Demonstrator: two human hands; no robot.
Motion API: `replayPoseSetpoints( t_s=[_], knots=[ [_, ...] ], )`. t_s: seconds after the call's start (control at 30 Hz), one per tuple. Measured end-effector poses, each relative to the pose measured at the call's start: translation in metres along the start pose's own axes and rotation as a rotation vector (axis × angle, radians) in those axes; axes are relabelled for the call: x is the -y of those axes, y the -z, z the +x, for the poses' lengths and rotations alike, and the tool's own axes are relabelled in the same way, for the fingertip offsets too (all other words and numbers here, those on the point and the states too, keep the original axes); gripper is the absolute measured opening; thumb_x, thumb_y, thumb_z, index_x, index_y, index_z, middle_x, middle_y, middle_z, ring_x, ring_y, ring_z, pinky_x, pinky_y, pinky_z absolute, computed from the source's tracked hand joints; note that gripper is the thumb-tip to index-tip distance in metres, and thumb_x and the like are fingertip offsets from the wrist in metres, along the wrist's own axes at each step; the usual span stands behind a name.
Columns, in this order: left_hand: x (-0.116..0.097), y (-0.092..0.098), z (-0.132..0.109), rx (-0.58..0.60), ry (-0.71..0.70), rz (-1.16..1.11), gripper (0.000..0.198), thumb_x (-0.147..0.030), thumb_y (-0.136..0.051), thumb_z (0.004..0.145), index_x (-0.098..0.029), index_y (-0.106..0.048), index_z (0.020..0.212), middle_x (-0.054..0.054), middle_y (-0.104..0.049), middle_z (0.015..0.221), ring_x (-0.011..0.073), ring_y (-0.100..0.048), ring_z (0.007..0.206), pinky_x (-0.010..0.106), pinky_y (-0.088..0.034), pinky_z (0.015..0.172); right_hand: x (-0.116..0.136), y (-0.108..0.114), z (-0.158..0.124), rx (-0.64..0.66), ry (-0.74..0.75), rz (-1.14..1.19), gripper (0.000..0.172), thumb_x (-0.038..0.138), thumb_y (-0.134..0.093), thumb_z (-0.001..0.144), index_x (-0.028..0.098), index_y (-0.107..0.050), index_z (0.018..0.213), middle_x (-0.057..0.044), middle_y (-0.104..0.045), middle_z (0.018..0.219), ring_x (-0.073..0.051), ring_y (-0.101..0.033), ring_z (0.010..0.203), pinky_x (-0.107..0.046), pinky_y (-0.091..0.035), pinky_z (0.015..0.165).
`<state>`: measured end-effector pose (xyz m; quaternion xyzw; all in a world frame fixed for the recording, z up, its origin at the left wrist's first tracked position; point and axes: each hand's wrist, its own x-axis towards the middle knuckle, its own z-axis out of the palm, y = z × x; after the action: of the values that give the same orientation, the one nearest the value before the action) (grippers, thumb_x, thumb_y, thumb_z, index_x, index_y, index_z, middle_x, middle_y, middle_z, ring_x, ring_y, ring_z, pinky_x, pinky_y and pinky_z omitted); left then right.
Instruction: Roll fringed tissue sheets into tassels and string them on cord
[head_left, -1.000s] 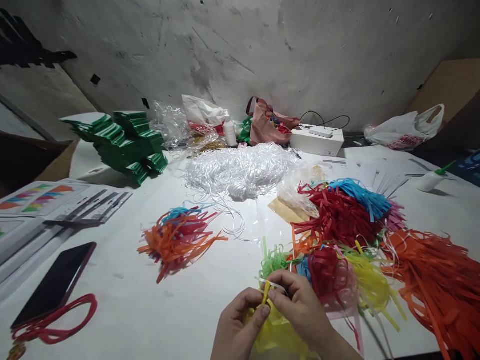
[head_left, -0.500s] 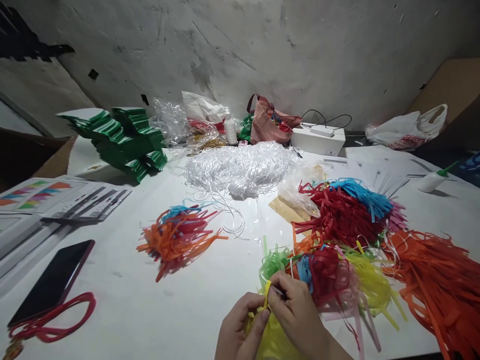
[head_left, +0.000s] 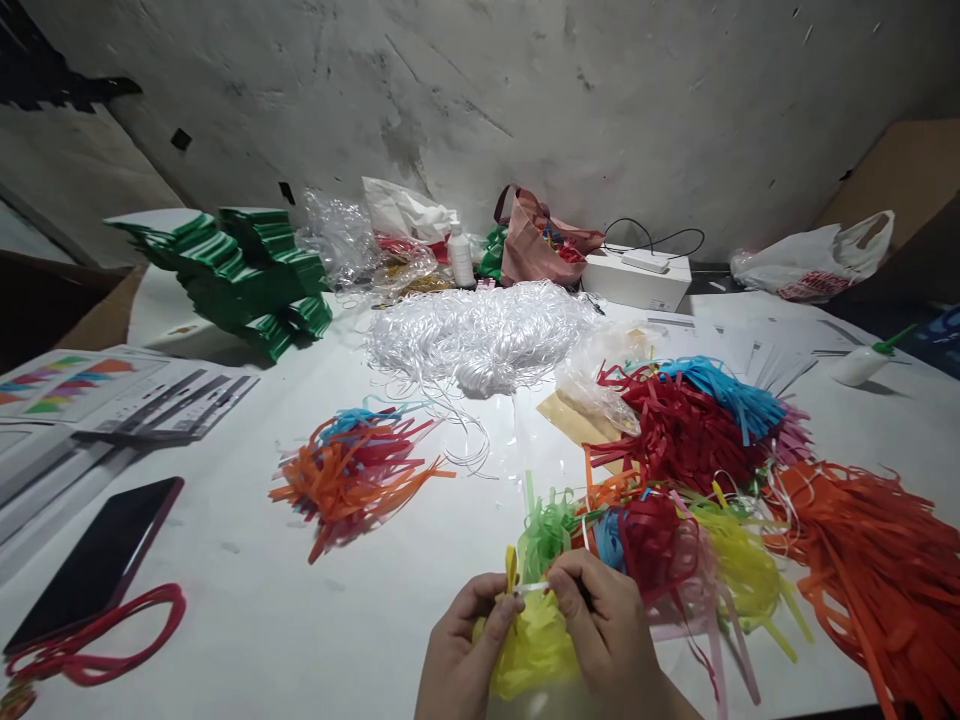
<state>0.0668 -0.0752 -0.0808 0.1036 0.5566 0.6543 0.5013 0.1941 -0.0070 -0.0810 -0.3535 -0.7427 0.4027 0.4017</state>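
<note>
At the near edge of the table, my left hand point(head_left: 475, 640) pinches the twisted loop end of a yellow tassel point(head_left: 536, 650), whose strips hang down between my hands. My right hand point(head_left: 604, 625) is closed at the fingertips on a white string point(head_left: 534, 587), which stretches across to the yellow loop. Just beyond my fingers lies a green tassel point(head_left: 546, 535). Beside it on the right are a dark red tassel point(head_left: 652, 550) and another yellow tassel point(head_left: 739, 565), joined in a cluster with blue and pink ones.
A white string heap point(head_left: 480, 335) lies mid-table. Orange strips point(head_left: 337, 490) sit left of centre, a large orange bundle point(head_left: 877, 560) at right. Red tassels point(head_left: 675, 430), a glue bottle point(head_left: 862, 362), a phone point(head_left: 97, 560), green folded stacks point(head_left: 240, 275) and printed sheets point(head_left: 180, 400) surround them.
My hands have moved apart slightly, the left one shifting left with the yellow loop. The white string now shows stretched between them, and more of the yellow tassel is visible.
</note>
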Motion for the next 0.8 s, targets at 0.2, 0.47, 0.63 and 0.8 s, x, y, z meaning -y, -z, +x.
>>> replayPoseSetpoints(
  t_s=[0.2, 0.47, 0.63, 0.8],
  knots=[
    [0.003, 0.008, 0.003, 0.027, -0.012, 0.014, 0.040, -0.049, -0.090, 0.059, -0.019, -0.074, 0.080, 0.003, -0.074, 0.073, 0.0179, -0.065, 0.068, 0.025, -0.053, 0.065, 0.000, -0.006, 0.004, -0.112, 0.102, -0.166, 0.023, 0.026, -0.045, 0.101, 0.021, -0.056, 0.081, 0.002, -0.058, 0.063, -0.012, -0.055, 0.055, -0.022, -0.038, 0.054],
    [0.005, 0.013, 0.003, 0.156, -0.170, 0.184, 0.032, -0.050, -0.083, 0.069, -0.020, -0.076, 0.079, 0.004, -0.075, 0.079, 0.0225, -0.069, 0.079, 0.027, -0.055, 0.075, 0.011, -0.015, 0.010, 0.013, 0.114, -0.130, 0.023, 0.038, -0.047, 0.101, 0.020, -0.061, 0.094, 0.002, -0.062, 0.067, -0.013, -0.059, 0.056, -0.022, -0.041, 0.054],
    [0.000, 0.017, 0.006, 0.187, -0.140, 0.179, 0.038, -0.053, -0.081, 0.070, -0.021, -0.077, 0.091, 0.007, -0.075, 0.089, 0.0252, -0.069, 0.085, 0.031, -0.057, 0.079, 0.012, -0.019, 0.008, 0.106, 0.044, -0.007, 0.026, 0.032, -0.044, 0.102, 0.020, -0.060, 0.087, 0.001, -0.062, 0.072, -0.011, -0.059, 0.063, -0.021, -0.039, 0.059],
    [-0.005, 0.026, 0.016, 0.146, -0.192, 0.211, 0.031, -0.049, -0.078, 0.075, -0.019, -0.070, 0.070, 0.001, -0.065, 0.071, 0.0182, -0.061, 0.070, 0.023, -0.052, 0.064, 0.011, -0.020, 0.009, 0.211, 0.064, -0.036, 0.027, 0.034, -0.045, 0.102, 0.019, -0.059, 0.084, 0.001, -0.062, 0.073, -0.012, -0.058, 0.066, -0.022, -0.039, 0.061]
  ],
)
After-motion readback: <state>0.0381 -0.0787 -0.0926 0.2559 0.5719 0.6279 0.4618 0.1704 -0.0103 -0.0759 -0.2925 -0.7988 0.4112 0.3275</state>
